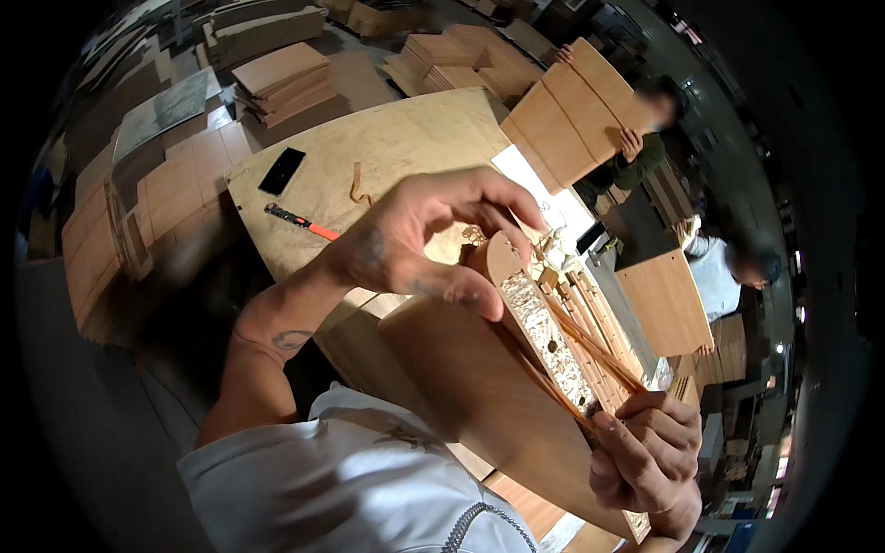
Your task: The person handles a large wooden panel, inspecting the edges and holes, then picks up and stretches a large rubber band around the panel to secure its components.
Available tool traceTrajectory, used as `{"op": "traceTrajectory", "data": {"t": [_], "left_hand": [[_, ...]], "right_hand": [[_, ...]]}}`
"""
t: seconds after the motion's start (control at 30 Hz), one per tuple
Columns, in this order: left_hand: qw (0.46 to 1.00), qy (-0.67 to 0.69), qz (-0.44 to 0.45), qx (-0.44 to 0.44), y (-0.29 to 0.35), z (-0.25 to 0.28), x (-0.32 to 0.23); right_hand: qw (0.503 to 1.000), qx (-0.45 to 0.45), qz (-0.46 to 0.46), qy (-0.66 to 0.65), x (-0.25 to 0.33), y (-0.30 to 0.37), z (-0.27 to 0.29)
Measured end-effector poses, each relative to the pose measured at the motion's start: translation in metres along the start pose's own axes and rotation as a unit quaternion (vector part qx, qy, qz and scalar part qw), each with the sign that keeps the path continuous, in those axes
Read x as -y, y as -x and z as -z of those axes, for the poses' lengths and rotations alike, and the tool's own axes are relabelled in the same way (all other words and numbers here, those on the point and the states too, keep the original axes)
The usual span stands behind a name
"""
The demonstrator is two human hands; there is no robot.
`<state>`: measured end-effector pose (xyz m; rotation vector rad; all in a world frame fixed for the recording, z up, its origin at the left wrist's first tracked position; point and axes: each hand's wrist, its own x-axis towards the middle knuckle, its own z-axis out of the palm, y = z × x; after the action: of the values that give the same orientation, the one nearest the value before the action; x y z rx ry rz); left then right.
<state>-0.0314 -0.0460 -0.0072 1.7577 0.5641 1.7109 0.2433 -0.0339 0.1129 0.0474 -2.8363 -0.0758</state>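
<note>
A wooden board (pixel 552 346) stands with its raw chipboard edge toward me; dark holes show in that edge. Its far end is rounded and smooth. My left hand (pixel 433 235) curves about this end, thumb on the near side and fingers on the other, with a gap at the palm. Narrow brown edging strips (pixel 604 352) run along both sides of the raw edge. Down at the lower right, my right hand (pixel 650 452) is closed, pinching the strips against the board. Its fingers partly hide the strip ends.
On the pale worktable (pixel 406 138) lie a black phone (pixel 282 171), an orange-and-black cutter (pixel 301 222) and a curled offcut (pixel 358 184). Stacked panels (pixel 281 78) stand beyond. Two people at the right hold a large panel (pixel 576 115) and a smaller panel (pixel 666 302).
</note>
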Motion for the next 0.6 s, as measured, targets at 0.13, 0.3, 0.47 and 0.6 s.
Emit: {"op": "traceTrajectory", "data": {"t": [0.13,0.3,0.47,0.6], "left_hand": [[0.993,0.095,-0.028,-0.063,-0.013,-0.013,0.001],[0.946,-0.301,-0.116,-0.016,-0.034,-0.028,-0.026],[0.845,-0.496,-0.147,0.138,-0.064,-0.063,-0.017],[0.826,-0.513,-0.160,0.170,-0.070,-0.059,-0.020]], "right_hand": [[1.000,0.005,-0.025,-0.012,-0.009,0.009,0.001],[0.992,-0.104,0.071,-0.004,-0.035,0.003,-0.016],[0.994,-0.091,0.059,0.013,-0.043,0.023,-0.005],[0.993,-0.097,0.046,0.047,-0.038,0.032,0.004]]}}
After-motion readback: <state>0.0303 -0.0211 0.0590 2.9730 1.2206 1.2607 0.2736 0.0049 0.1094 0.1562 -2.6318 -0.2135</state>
